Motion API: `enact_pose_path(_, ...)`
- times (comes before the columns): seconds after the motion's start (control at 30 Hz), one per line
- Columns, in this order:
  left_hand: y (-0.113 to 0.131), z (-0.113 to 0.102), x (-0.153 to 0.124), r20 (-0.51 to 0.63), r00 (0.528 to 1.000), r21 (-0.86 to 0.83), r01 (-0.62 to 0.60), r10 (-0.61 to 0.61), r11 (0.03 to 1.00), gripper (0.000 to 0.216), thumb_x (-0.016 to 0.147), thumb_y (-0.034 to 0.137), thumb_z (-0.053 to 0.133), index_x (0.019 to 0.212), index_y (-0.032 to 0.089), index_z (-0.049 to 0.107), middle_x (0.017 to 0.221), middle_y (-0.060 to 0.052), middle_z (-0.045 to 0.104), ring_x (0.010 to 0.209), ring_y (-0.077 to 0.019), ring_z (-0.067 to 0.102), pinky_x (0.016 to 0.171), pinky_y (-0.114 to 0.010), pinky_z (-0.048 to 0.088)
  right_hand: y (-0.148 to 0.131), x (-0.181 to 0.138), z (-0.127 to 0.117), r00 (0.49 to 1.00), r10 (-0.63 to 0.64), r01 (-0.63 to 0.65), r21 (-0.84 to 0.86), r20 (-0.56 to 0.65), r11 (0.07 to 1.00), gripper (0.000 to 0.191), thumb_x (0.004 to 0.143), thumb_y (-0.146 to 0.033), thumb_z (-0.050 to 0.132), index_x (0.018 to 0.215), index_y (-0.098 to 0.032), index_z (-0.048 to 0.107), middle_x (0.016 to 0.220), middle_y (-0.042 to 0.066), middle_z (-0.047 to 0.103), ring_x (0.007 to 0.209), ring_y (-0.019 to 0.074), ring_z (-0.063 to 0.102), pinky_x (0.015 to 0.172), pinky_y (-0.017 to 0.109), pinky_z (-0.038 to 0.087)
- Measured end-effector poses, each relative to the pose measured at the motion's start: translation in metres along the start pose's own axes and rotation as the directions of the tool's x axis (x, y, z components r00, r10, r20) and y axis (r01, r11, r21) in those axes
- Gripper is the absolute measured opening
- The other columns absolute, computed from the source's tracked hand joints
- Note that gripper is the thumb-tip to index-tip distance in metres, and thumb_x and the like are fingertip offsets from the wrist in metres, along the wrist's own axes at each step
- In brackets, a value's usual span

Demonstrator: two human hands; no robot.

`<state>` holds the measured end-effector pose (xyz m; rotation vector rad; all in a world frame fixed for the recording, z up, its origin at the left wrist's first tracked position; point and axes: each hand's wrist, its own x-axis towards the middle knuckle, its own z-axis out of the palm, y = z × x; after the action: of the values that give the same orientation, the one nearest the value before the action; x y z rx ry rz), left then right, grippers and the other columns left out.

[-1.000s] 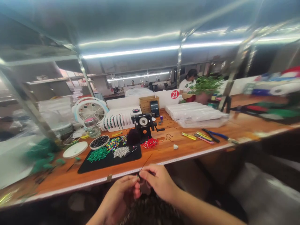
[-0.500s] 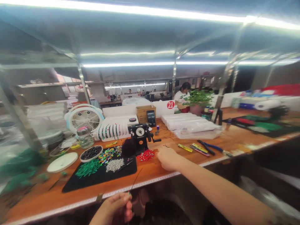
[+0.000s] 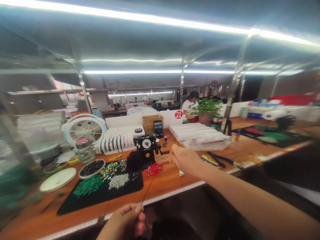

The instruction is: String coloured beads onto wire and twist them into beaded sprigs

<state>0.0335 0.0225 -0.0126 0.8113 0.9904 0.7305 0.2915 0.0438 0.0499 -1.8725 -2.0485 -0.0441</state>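
My left hand (image 3: 125,220), low at the table's front edge, is closed in a pinch on a thin dark cord (image 3: 147,191) that slants up toward the beads. There is a tiny greenish bit at its fingertips. My right hand (image 3: 185,160) is raised over the table with its fingers closed, just right of the crank of a black hand-cranked machine with a dial (image 3: 147,144). A dark curl of thread (image 3: 172,161) shows beside those fingers; what they grip is hidden. Red beads (image 3: 153,169) lie between the hands.
A black mat (image 3: 100,196) bears green pieces (image 3: 88,186), silver-grey beads (image 3: 118,181) and multicoloured beads (image 3: 110,170). A bowl of black pieces (image 3: 92,168), a jar (image 3: 85,151) and a fan (image 3: 85,131) stand left. Pliers (image 3: 225,158) and plastic-wrapped packs (image 3: 200,133) lie right.
My right hand has lifted from the tabletop, up toward the crank, and a small white piece shows below it. My left hand keeps its pinch on the cord. The view has shifted slightly.
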Motion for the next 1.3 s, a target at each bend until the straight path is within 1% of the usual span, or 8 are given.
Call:
enact_pose_path(0.13,-0.001,0.014,0.014,-0.008,1.000,0.032,0.030,-0.030,0.999,0.016,0.065,0.021,0.073,0.071,0.010,0.063,0.073,-0.008,0.068,0.061,-0.0141,0.062,0.057,-0.022,0.044,-0.013,-0.031,0.027,0.983,0.041,-0.101,0.334,0.182,0.937,0.015,0.083,-0.017,0.038,0.079,-0.016,0.053,0.060,0.000,0.061,0.049,0.0091,0.053,0.045,0.017,0.035)
enact_pose_path(0.2,-0.005,0.020,0.021,-0.026,0.999,0.023,0.025,-0.025,0.999,0.014,0.068,0.021,0.070,0.073,0.011,0.062,0.078,-0.009,0.069,0.067,-0.0163,0.063,0.055,-0.022,0.042,-0.022,-0.048,0.047,0.931,0.099,-0.331,0.700,0.351,0.633,0.013,0.083,-0.023,0.040,0.085,-0.016,0.051,0.053,-0.005,0.054,0.037,0.0060,0.039,0.037,0.016,0.028)
enact_pose_path(0.3,-0.010,0.029,0.027,0.008,1.000,0.009,-0.007,0.007,1.000,0.013,0.070,0.024,0.066,0.071,0.013,0.061,0.073,-0.008,0.069,0.061,-0.0162,0.062,0.049,-0.021,0.037,-0.041,-0.068,0.074,0.901,0.045,-0.427,0.866,0.431,0.261,0.018,0.081,-0.035,0.046,0.080,-0.018,0.051,0.051,-0.007,0.048,0.033,0.0048,0.027,0.034,0.018,0.020)
enact_pose_path(0.47,-0.008,0.040,0.034,-0.050,0.998,-0.080,0.041,-0.045,0.996,0.010,0.071,0.022,0.063,0.069,0.012,0.061,0.070,-0.006,0.069,0.054,-0.0119,0.058,0.043,-0.018,0.031,-0.067,-0.081,0.103,0.990,0.006,-0.128,0.893,0.139,0.432,0.026,0.080,-0.024,0.048,0.055,-0.018,0.048,0.046,-0.003,0.052,0.046,0.0096,0.049,0.053,0.020,0.039)
enact_pose_path(0.77,0.006,0.030,0.041,-0.025,0.997,-0.076,0.074,-0.076,0.994,0.010,0.071,0.012,0.062,0.062,0.009,0.060,0.053,-0.001,0.057,0.048,-0.0080,0.052,0.048,-0.017,0.040,-0.069,-0.079,0.132,0.975,-0.155,0.218,0.782,-0.157,0.584,0.021,0.085,-0.024,0.042,0.069,-0.018,0.055,0.061,0.002,0.059,0.054,0.0127,0.055,0.054,0.021,0.039)
enact_pose_path(0.9,0.016,0.022,0.042,-0.001,0.996,-0.006,0.088,-0.088,0.996,0.009,0.070,0.011,0.062,0.062,0.010,0.060,0.055,-0.001,0.058,0.047,-0.0089,0.053,0.047,-0.018,0.041,-0.059,-0.062,0.116,0.966,0.087,0.152,0.809,-0.243,0.567,0.026,0.089,-0.033,0.039,0.077,-0.017,0.056,0.074,0.005,0.060,0.065,0.0147,0.057,0.062,0.024,0.043)
enact_pose_path(1.07,0.024,0.020,0.039,0.038,0.997,0.049,0.069,-0.070,0.996,0.006,0.069,0.011,0.062,0.064,0.011,0.059,0.057,-0.001,0.058,0.048,-0.0084,0.053,0.049,-0.018,0.041,-0.053,-0.024,0.108,0.994,0.082,-0.096,0.953,0.076,0.288,0.026,0.086,-0.041,0.042,0.086,-0.017,0.053,0.060,-0.003,0.055,0.037,0.0083,0.043,0.037,0.019,0.034)
enact_pose_path(1.3,0.027,0.014,0.038,0.103,0.995,0.177,-0.020,0.001,0.984,0.010,0.064,0.016,0.067,0.065,0.012,0.058,0.055,-0.001,0.059,0.050,-0.0106,0.053,0.049,-0.020,0.038,-0.061,-0.018,0.117,0.986,0.040,-0.168,0.957,0.164,0.236,0.026,0.081,-0.036,0.049,0.071,-0.014,0.060,0.046,-0.007,0.044,0.033,0.0050,0.037,0.033,0.016,0.025)
